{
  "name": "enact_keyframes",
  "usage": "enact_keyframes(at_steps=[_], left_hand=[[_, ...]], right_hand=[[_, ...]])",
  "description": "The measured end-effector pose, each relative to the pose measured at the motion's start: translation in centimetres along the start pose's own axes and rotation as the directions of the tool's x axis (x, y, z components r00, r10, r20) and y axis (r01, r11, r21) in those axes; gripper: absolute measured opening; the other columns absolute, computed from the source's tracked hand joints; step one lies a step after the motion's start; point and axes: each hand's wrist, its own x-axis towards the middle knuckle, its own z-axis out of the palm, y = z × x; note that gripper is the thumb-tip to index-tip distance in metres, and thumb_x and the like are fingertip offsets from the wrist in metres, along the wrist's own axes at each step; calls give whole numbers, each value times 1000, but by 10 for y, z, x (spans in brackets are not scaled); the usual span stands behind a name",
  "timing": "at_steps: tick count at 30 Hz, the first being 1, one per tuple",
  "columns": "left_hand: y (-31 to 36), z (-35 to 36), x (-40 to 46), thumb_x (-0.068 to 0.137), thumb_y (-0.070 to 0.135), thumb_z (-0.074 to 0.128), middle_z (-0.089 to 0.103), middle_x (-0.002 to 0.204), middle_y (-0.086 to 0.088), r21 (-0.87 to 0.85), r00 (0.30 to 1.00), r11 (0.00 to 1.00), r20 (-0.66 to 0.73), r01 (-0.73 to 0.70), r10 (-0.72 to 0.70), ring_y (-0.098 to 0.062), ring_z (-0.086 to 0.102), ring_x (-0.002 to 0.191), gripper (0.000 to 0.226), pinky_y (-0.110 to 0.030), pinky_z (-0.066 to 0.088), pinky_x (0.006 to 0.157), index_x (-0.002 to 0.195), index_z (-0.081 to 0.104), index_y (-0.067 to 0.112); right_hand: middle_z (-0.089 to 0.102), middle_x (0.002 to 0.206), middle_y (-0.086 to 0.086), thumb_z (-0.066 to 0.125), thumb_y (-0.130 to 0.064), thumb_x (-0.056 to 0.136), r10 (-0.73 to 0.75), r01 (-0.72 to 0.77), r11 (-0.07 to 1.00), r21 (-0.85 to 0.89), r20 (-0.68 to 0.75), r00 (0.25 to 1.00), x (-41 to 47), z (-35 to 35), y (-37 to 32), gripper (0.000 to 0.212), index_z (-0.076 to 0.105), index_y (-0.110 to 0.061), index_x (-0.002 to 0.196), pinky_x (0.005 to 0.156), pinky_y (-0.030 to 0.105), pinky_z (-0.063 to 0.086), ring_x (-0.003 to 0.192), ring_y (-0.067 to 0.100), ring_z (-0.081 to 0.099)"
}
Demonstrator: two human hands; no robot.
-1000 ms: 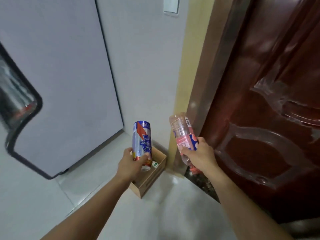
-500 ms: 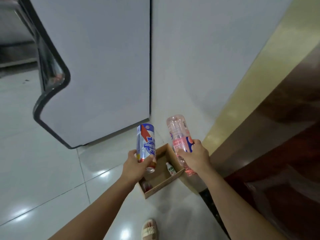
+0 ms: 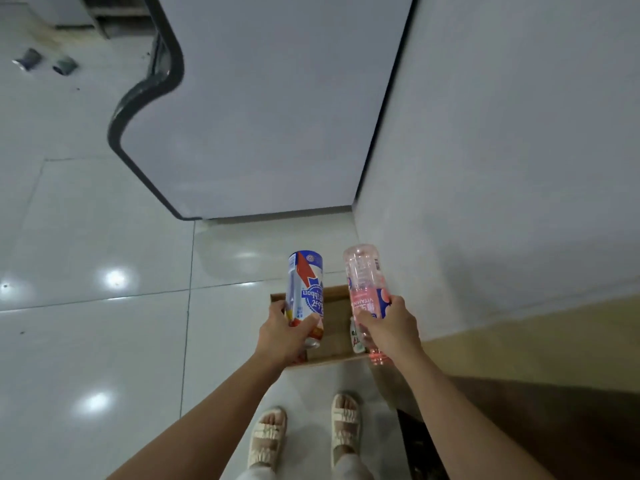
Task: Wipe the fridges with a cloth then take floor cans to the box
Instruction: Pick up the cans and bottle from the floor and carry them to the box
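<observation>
My left hand grips a tall blue, white and red can, held upside down. My right hand holds a clear pink plastic bottle, also inverted with its cap end down. Both are held above an open cardboard box on the floor against the wall. A small white and green bottle lies inside the box; another item under my left hand is mostly hidden. The grey fridge with its dark-edged door stands just behind the box.
A grey wall runs along the right, with a yellow strip and a dark wooden door at the lower right. Two dark cans lie on the glossy white tile floor at the far upper left. My sandalled feet stand just before the box.
The view has tilted down and I have stepped closer; the box now lies directly under both hands and my feet show. Both hands still hold their can and bottle.
</observation>
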Motion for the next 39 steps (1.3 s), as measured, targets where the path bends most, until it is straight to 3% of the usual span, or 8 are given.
enact_keyframes(at_steps=[6, 9, 13, 19, 27, 30, 34, 39], left_hand=[[-37, 47, 57, 81, 40, 66, 55, 110, 2, -25, 995, 995, -14, 94, -95, -12, 59, 89, 62, -18, 49, 58, 129, 33, 18], [-70, 68, 99, 82, 40, 65, 55, 110, 1, 4, 990, 990, -12, 144, -144, -14, 61, 91, 61, -24, 54, 65, 129, 33, 18], [-125, 96, 162, 80, 39, 67, 56, 111, -2, 17, 977, 976, 5, 215, -215, -14, 61, 89, 65, -20, 51, 59, 131, 32, 18], [-207, 145, 260, 81, 36, 67, 55, 116, -6, 33, 955, 955, 19, 296, -297, -20, 63, 92, 70, -31, 57, 68, 136, 27, 17], [-295, 203, 371, 84, 37, 63, 53, 125, -12, 168, 947, 933, -21, 319, -320, -26, 60, 102, 65, -35, 54, 73, 135, 27, 18], [-319, 219, 395, 85, 38, 60, 53, 125, -12, 245, 948, 917, -48, 315, -313, -26, 60, 101, 61, -31, 50, 65, 133, 27, 18], [-341, 229, 416, 86, 41, 59, 53, 124, -14, 290, 943, 897, -94, 334, -320, -31, 60, 102, 60, -43, 54, 81, 130, 28, 17], [-343, 233, 421, 87, 39, 58, 50, 130, -17, 334, 943, 885, -43, 324, -330, -32, 59, 105, 73, -41, 54, 81, 142, 15, 18]], right_hand=[[54, 126, 7, 69, -40, 80, 137, -135, 991, -24, 144, 980, 64, 39, 40, 72, 33, -13, 137, 84, 36, 53, 104, 24, 59], [57, 121, 8, 68, -34, 82, 224, -228, 974, 1, 179, 958, 98, 72, 69, 67, 36, -12, 136, 64, 26, 51, 88, 17, 62], [53, 86, -7, 67, -32, 83, 322, -325, 946, -14, 183, 929, 150, 116, 112, 57, 39, -16, 131, 43, 16, 35, 61, 3, 53], [57, 120, 8, 67, -38, 83, 324, -313, 946, -86, 232, 917, 236, 185, 177, 67, 35, -15, 137, 68, 26, 49, 89, 18, 59], [52, 128, 10, 69, -37, 80, 342, -307, 936, -171, 246, 907, 337, 278, 254, 76, 27, -21, 141, 93, 43, 48, 110, 30, 55], [49, 129, 10, 67, -35, 81, 367, -336, 928, -163, 236, 900, 357, 305, 276, 76, 24, -20, 142, 84, 35, 46, 105, 26, 55], [52, 124, 8, 65, -38, 84, 395, -359, 916, -179, 235, 888, 375, 327, 295, 67, 31, -18, 138, 51, 20, 30, 71, 12, 43], [53, 129, 12, 65, -37, 84, 370, -334, 926, -179, 237, 898, 382, 333, 304, 75, 25, -11, 141, 52, 20, 34, 107, 27, 56]])
